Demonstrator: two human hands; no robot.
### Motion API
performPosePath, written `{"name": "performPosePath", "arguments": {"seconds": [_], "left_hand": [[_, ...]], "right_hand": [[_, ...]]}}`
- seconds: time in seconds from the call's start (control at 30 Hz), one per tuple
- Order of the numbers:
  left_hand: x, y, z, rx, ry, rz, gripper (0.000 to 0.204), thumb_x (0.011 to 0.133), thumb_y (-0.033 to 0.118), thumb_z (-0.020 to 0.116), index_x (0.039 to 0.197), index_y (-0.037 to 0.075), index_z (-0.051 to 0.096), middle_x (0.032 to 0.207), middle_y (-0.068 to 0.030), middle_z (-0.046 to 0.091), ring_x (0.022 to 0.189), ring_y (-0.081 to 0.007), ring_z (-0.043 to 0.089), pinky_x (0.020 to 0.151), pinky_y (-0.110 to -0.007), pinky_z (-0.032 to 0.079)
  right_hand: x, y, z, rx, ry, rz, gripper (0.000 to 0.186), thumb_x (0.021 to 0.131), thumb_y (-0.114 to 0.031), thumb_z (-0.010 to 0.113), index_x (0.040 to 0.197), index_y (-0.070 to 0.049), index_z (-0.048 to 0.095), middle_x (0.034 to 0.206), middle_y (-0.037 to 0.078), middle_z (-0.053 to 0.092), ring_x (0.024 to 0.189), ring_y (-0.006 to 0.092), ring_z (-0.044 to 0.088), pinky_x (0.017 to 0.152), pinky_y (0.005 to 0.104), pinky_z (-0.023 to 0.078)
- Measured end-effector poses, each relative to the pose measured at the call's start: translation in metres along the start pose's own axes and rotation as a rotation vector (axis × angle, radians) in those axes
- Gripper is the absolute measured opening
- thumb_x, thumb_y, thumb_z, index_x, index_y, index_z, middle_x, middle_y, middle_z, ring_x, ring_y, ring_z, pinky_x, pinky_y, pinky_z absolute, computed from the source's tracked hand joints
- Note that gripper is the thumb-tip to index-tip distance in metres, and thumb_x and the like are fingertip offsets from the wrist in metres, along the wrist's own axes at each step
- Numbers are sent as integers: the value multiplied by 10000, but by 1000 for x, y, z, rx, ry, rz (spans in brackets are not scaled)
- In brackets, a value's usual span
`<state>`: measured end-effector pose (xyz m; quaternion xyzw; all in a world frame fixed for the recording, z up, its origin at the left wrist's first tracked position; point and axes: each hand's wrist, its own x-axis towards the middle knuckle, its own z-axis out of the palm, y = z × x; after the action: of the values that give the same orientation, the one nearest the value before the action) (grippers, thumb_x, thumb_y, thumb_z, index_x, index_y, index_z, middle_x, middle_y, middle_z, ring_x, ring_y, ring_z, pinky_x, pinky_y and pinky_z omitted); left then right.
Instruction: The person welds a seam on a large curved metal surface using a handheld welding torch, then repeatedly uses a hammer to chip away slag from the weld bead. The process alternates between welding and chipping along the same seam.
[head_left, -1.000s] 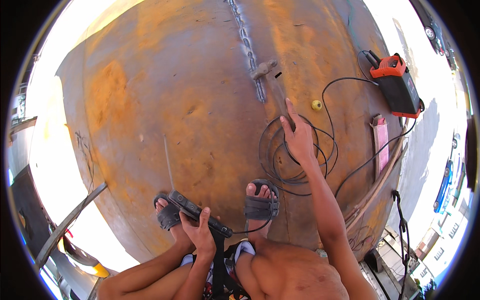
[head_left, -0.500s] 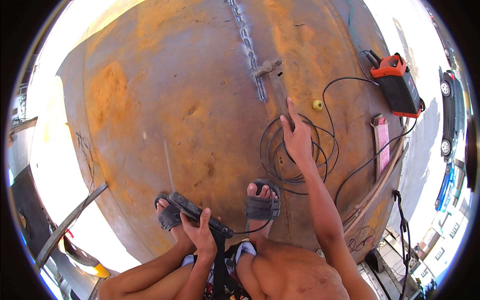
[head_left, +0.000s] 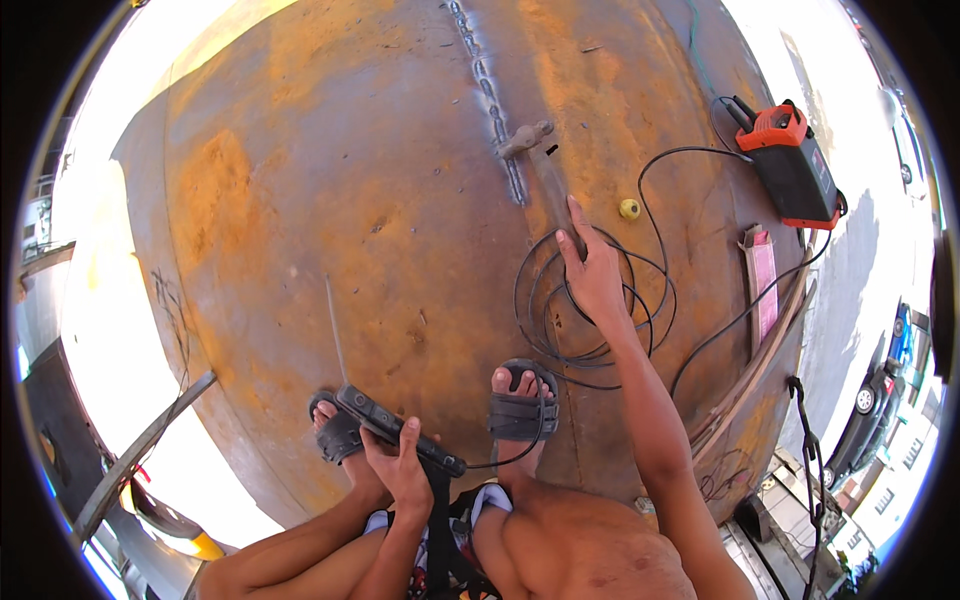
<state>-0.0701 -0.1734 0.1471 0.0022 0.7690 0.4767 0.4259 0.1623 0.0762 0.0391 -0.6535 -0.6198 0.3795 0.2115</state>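
Observation:
My left hand point(head_left: 403, 468) is closed around a black electrode holder point(head_left: 375, 410) in front of my lap. A thin grey welding rod point(head_left: 335, 325) sticks out of its far end over the rusty steel plate point(head_left: 260, 330). Farther out, my right hand point(head_left: 595, 275) grips a hammer point(head_left: 548, 180) by its handle, index finger stretched along it. The hammer's head sits at the right edge of a silvery weld bead point(head_left: 488, 100); whether it touches the metal I cannot tell. A black cable point(head_left: 525, 300) lies coiled beneath my right hand.
An orange and black welding machine point(head_left: 790, 165) stands at the right with cables attached. Near it lie a pink box point(head_left: 762, 280) and a small yellow ball-like thing point(head_left: 629, 209). My sandalled feet point(head_left: 522, 410) rest on the plate. A chain point(head_left: 808, 440) hangs at the lower right.
Both hands keep their grips, and the hammer has hardly moved relative to the weld bead. Beyond the plate at the right, a dark car has moved toward the lower part of the view.

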Motion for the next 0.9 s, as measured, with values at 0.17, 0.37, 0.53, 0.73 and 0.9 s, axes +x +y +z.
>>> {"name": "performPosePath", "arguments": {"seconds": [0.17,0.37,0.53,0.73,0.9], "left_hand": [[1,-6,-3,-2,-17,4,343,1013,71,747,1271,98,522,1085,-44,603,927,-170,664,717,-387,650],[2,-2,-2,-7,-12,7,332,1014,81,749,1252,95,519,1064,-55,609,912,-171,666,715,-389,650],[0,-2,-1,-12,-5,20,334,1013,88,751,1253,84,518,1046,-61,605,879,-175,667,713,-385,651],[0,1,1,-31,7,0,362,1014,74,772,1243,53,493,1045,-65,592,852,-164,663,712,-373,667],[2,0,-1,-29,-7,7,366,1011,73,776,1242,53,492,1041,-61,589,847,-160,660,713,-370,667]], "right_hand": [[9,-3,11,114,158,-90,565,1131,-270,630,1661,-132,493,821,259,681,611,300,570,686,421,501],[28,-7,34,34,110,-180,574,1121,-231,643,1661,-109,488,852,284,689,618,312,550,692,406,514],[19,-16,44,151,289,-79,568,1119,-217,642,1654,-100,495,812,291,640,605,313,480,670,390,497],[28,-14,28,80,132,-77,569,1110,-198,652,1646,-81,504,726,217,556,589,247,427,635,363,464],[36,-9,28,60,99,-97,581,1114,-208,651,1660,-100,485,675,178,495,599,217,396,618,366,448]]}}
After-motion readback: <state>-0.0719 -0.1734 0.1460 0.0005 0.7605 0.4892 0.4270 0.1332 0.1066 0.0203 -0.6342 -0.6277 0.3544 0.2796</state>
